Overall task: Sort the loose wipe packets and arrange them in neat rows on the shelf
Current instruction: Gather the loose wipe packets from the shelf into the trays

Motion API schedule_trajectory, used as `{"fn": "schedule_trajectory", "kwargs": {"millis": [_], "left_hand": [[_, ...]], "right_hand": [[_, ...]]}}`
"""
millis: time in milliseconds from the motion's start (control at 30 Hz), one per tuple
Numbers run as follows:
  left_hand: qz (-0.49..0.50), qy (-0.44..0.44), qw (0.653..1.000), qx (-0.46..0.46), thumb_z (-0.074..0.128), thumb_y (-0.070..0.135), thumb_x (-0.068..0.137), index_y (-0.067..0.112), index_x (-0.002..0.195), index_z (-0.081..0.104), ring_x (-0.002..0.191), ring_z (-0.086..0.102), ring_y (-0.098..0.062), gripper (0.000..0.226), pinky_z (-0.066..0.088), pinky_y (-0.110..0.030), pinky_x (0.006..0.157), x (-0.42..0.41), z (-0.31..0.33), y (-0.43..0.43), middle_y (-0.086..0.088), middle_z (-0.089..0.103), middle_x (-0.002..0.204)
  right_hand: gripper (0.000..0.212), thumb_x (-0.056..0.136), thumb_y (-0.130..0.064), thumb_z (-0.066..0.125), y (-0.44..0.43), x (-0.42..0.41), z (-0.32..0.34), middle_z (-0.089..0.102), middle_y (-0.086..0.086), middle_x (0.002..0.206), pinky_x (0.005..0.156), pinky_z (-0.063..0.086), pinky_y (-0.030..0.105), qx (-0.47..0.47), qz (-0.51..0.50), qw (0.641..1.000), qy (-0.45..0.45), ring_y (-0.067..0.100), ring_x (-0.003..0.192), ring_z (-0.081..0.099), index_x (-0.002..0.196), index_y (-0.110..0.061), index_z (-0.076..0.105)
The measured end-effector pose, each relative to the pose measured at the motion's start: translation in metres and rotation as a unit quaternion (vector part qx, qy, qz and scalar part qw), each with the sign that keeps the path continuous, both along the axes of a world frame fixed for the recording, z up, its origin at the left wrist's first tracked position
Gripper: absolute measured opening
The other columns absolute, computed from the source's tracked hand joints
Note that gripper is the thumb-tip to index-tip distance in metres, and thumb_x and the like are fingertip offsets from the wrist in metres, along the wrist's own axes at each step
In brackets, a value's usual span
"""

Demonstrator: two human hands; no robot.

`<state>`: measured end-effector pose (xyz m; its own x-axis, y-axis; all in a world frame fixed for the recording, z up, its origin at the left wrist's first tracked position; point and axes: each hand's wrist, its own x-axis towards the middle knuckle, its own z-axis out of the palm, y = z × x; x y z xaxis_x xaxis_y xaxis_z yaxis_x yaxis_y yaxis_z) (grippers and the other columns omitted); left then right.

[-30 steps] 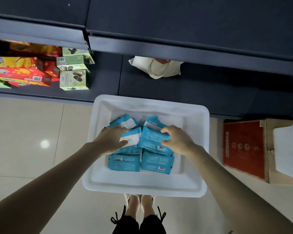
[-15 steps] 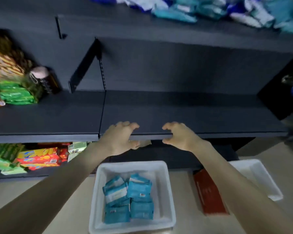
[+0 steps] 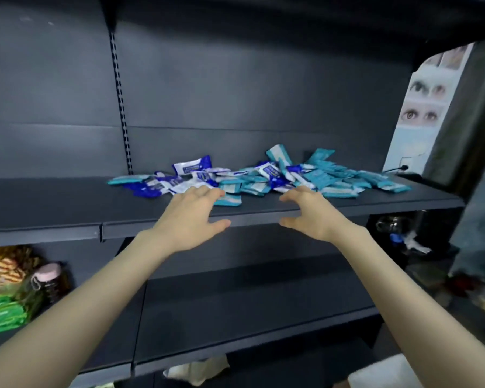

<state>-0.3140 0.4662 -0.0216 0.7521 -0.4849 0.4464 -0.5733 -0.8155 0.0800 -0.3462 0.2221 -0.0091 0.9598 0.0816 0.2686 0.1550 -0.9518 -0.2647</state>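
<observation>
A loose heap of wipe packets lies on the dark upper shelf: teal packets mostly to the right, dark blue and white packets to the left, mixed in the middle. My left hand reaches over the shelf's front edge, fingers spread, its tips at a teal packet at the heap's near edge. My right hand reaches in beside it, fingers spread, tips close to the heap. Neither hand holds anything.
The shelf below is bare in the middle. At lower left are green packs, snack bags and a pink-capped bottle. A poster with eye pictures hangs at right. A white bin's corner shows bottom right.
My view rose from the white bin of teal packets on the floor up to the upper shelf. Both hands left the bin and lifted, empty, to the heap's front edge.
</observation>
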Motion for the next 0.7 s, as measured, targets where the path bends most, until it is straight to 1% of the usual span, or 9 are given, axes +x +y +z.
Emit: {"fn": "schedule_trajectory", "kwargs": {"millis": [67,233,333,400,500,600,700], "left_hand": [[-0.003,-0.013,1.000,-0.007,0.057,0.048,0.088,0.021,0.139,0.040,0.125,0.042,-0.023,0.060,0.035,-0.039,0.102,0.005,0.010,-0.013,-0.002,0.049,0.136],[-0.005,-0.016,1.000,-0.003,0.055,0.047,0.089,0.023,0.140,0.039,0.128,0.039,-0.022,0.058,0.033,-0.036,0.101,0.024,0.022,-0.057,0.000,0.047,0.138],[0.001,-0.013,1.000,0.004,0.054,0.048,0.089,0.023,0.140,0.038,0.131,0.037,-0.023,0.059,0.032,-0.037,0.104,0.042,0.025,-0.092,-0.002,0.044,0.141],[0.000,-0.014,1.000,0.005,0.054,0.047,0.090,0.022,0.139,0.039,0.129,0.038,-0.023,0.058,0.032,-0.036,0.103,0.056,0.026,-0.121,-0.002,0.045,0.138],[0.011,-0.012,1.000,0.002,0.054,0.048,0.090,0.021,0.138,0.040,0.124,0.041,-0.022,0.058,0.034,-0.035,0.099,0.079,0.022,-0.170,-0.001,0.048,0.134],[0.026,0.004,1.000,-0.007,0.054,0.047,0.089,0.021,0.138,0.040,0.124,0.042,-0.022,0.057,0.036,-0.036,0.100,0.104,0.018,-0.219,-0.002,0.049,0.135],[0.048,0.028,0.998,-0.014,0.055,0.045,0.089,0.020,0.138,0.041,0.125,0.042,-0.024,0.057,0.037,-0.039,0.101,0.127,0.015,-0.262,-0.004,0.048,0.135]], "right_hand": [[0.053,0.086,-0.027,0.068,-0.014,0.003,0.011,0.041,0.004,0.138,0.099,0.039,0.033,0.010,-0.013,1.000,-0.017,0.023,0.121,0.046,0.135,-0.017,0.049],[0.050,0.088,-0.027,0.066,-0.053,0.022,0.025,0.041,0.005,0.137,0.092,0.034,0.027,0.008,-0.032,0.999,-0.035,0.023,0.121,0.044,0.133,-0.016,0.050],[0.050,0.088,-0.028,0.066,-0.084,0.041,0.026,0.041,0.005,0.139,0.097,0.036,0.030,0.004,-0.037,0.999,-0.039,0.024,0.123,0.044,0.133,-0.016,0.050],[0.048,0.087,-0.028,0.066,-0.111,0.056,0.025,0.042,0.006,0.138,0.100,0.037,0.033,0.006,-0.038,0.998,-0.039,0.024,0.123,0.044,0.132,-0.016,0.051],[0.048,0.087,-0.028,0.066,-0.158,0.080,0.021,0.041,0.006,0.139,0.101,0.037,0.033,0.004,-0.030,0.999,-0.027,0.024,0.124,0.044,0.132,-0.015,0.051],[0.049,0.088,-0.029,0.066,-0.208,0.105,0.019,0.040,0.005,0.140,0.099,0.036,0.031,-0.004,-0.021,1.000,-0.011,0.023,0.124,0.045,0.132,-0.015,0.050],[0.050,0.088,-0.030,0.066,-0.251,0.132,0.021,0.041,0.006,0.140,0.101,0.038,0.034,-0.011,-0.008,1.000,0.001,0.024,0.123,0.046,0.133,-0.015,0.049]]}}
